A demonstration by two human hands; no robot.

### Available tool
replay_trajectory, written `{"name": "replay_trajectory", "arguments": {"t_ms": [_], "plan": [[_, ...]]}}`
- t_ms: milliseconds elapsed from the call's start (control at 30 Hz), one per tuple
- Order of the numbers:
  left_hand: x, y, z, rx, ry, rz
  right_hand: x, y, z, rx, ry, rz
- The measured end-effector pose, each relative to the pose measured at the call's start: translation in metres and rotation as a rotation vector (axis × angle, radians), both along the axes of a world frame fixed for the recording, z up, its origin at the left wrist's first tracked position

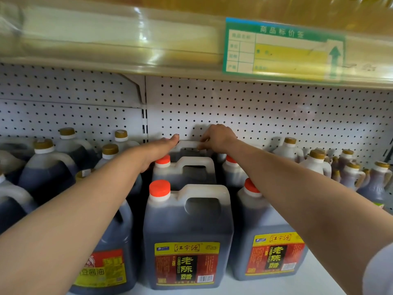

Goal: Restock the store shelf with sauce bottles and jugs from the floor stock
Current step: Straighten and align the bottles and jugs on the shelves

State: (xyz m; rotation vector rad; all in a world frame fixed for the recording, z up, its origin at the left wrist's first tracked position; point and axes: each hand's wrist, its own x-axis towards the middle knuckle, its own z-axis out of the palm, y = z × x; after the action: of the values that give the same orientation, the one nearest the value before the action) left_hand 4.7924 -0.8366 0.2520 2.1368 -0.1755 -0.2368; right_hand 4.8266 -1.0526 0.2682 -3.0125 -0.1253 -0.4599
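At frame centre, my right hand point(219, 138) curls over the rear jug's handle point(188, 144) while my left hand point(162, 149), fingers straight, presses its side, seating it behind 2 red-capped jugs point(187, 231).

Bare forearms, no watch/rings; pale grey short sleeve point(380, 271) at rt arm edge.

Both arms bare, stretched forward and converging toward the middle of the view. Left hand point(161, 149): palm down, fingers straight and held together, pointing forward and slightly to the right, wrist flat. Right hand point(218, 138): knuckles up, fingers curled downward, thumb side turned toward the left hand; what the fingertips close on cannot be made out. The two hands sit near each other, not touching. Pale sleeve edge at the right upper arm.
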Motion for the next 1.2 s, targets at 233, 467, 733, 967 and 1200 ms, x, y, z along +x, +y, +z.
{"name": "replay_trajectory", "arguments": {"t_ms": [233,467,733,967,1200], "plan": [[-0.001,0.0,0.0,0.008,0.01,-0.009,-0.003,0.002,0.001,-0.026,0.011,-0.01],[-0.004,0.0,0.003,-0.011,0.022,-0.001,-0.015,0.004,0.006,0.003,0.05,-0.01],[-0.017,0.002,0.01,-0.027,-0.043,0.033,-0.065,0.004,0.026,0.243,0.101,0.138],[-0.04,0.008,0.017,0.028,-0.004,0.056,-0.09,0.001,0.018,0.252,0.211,0.146],[-0.06,0.01,-0.005,0.021,-0.02,0.039,-0.099,0.001,0.018,0.188,0.252,0.185]]}}
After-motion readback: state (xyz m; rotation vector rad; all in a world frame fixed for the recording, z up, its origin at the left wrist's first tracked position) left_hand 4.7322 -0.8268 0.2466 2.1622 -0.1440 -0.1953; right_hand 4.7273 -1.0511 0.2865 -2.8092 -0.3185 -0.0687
